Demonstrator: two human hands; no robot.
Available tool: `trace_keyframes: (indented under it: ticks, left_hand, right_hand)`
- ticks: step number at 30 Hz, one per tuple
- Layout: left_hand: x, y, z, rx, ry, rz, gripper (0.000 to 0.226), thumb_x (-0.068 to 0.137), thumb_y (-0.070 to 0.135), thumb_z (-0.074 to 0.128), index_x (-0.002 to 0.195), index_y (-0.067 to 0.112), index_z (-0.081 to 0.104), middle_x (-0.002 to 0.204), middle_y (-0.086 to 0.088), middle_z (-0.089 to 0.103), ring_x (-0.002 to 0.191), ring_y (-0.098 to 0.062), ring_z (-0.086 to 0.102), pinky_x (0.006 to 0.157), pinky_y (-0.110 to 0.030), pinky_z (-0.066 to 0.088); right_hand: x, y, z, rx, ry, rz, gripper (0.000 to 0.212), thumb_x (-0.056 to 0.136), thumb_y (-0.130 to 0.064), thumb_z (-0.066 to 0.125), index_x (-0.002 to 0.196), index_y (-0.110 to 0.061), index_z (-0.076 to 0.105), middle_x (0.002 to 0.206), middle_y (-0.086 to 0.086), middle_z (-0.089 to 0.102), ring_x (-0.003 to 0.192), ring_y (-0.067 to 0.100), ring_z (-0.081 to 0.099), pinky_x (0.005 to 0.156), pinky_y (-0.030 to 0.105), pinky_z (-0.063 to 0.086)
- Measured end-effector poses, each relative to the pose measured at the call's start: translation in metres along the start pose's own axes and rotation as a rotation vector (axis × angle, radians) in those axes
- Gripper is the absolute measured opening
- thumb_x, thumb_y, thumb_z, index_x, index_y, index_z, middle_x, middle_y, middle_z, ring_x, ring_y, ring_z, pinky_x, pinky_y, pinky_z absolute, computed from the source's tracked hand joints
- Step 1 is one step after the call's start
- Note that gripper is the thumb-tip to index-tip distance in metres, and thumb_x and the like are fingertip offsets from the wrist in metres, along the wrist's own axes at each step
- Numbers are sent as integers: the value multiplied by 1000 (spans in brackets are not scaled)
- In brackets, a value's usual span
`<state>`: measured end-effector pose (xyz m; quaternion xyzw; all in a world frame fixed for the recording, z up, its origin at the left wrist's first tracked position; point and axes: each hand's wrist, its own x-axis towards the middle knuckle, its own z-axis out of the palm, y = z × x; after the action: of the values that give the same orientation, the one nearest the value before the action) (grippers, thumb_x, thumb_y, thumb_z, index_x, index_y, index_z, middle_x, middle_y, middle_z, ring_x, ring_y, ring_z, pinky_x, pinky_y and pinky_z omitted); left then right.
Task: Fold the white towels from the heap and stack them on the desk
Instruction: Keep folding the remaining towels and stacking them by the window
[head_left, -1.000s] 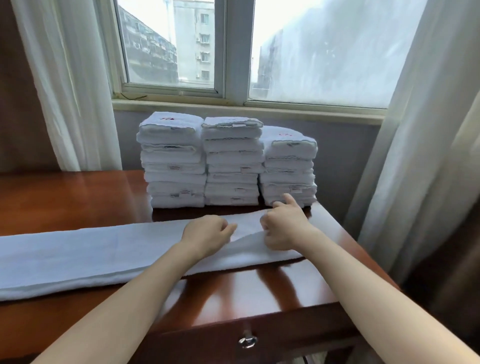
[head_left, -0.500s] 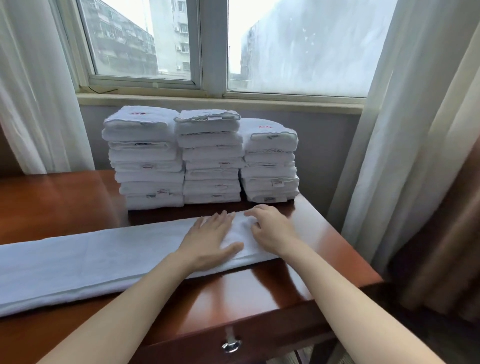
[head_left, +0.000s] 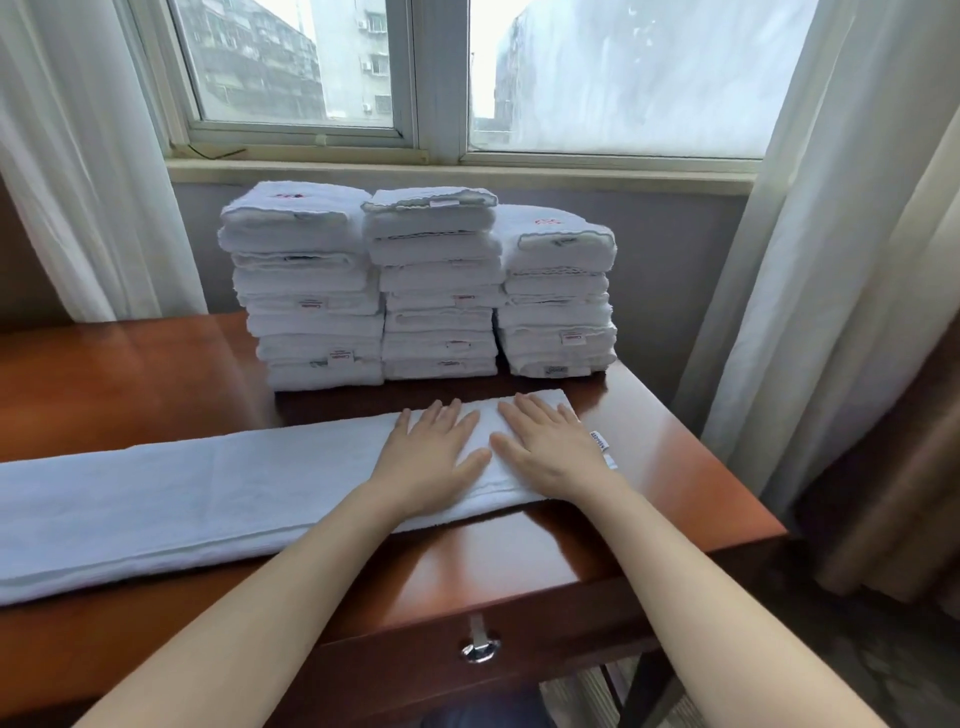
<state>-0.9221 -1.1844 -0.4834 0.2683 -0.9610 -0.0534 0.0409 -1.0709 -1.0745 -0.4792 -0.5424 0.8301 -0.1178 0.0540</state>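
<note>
Because the long folded towel (head_left: 182, 499) runs off the left edge of the picture, its far end cannot be seen, and its right end is partly covered by both hands. The left hand (head_left: 434, 457) and the right hand (head_left: 545, 447) lie flat on it side by side, thumbs almost touching, fingers straight and pressed down, so each grip is open and holds nothing. A small tag (head_left: 600, 441) sticks out at the towel's right end; its print is too small to read. Behind the towel, across a narrow strip of bare wood, three stacks of folded towels stand touching each other: the left stack (head_left: 306, 301), the middle stack (head_left: 436, 291) and the right stack (head_left: 558, 301), the last close to the back right corner of the table (head_left: 675, 467). The red marks on two top towels are blurred. Bare wood shows to the right of the long towel, in front of it up to the table's front edge, and left of the stacks. A drawer knob (head_left: 480, 649) sits below the front edge.
</note>
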Motion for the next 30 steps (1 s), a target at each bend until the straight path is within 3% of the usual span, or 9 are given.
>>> trace_keyframes:
  ticks: [5, 8, 17, 23, 30]
  left_hand:
    - [-12, 1, -6, -139, 55, 18, 59, 102, 48, 33, 155, 24, 27, 164, -1, 17, 151, -15, 11, 122, -36, 5]
    - [-32, -23, -12, -75, 70, -50, 57, 103, 48, 28, 154, 23, 28, 164, -4, 18, 151, -18, 12, 122, -39, 5]
    - [-118, -137, -38, 7, 147, -398, 56, 103, 50, 27, 154, 26, 29, 163, 1, 20, 151, -16, 11, 121, -38, 6]
    - [-175, -208, -46, 67, 121, -591, 55, 104, 49, 27, 155, 27, 25, 164, 0, 18, 151, -16, 12, 120, -39, 9]
    - [-214, -265, -51, 3, 74, -716, 56, 103, 51, 23, 156, 31, 21, 165, 4, 9, 152, -13, 6, 122, -40, 6]
  right_hand:
    - [-11, 1, -11, 3, -34, 40, 60, 102, -50, 29, 156, -26, 21, 166, 1, 9, 152, 13, 1, 122, 39, -3]
    - [-10, -22, -12, 21, -6, 35, 62, 102, -51, 29, 157, -26, 18, 166, 3, 6, 152, 15, -4, 122, 42, -7]
    - [20, -180, 28, 140, -25, -374, 53, 106, -38, 27, 157, -25, 18, 165, -3, 10, 152, 11, -1, 121, 37, -10]
    - [33, -264, 55, 138, -67, -525, 51, 105, -28, 30, 155, -19, 24, 163, 1, 20, 151, 15, 7, 121, 40, -3]
    - [41, -337, 77, 85, -84, -581, 45, 103, -32, 30, 146, -18, 35, 146, 0, 40, 145, 22, 22, 120, 50, 2]
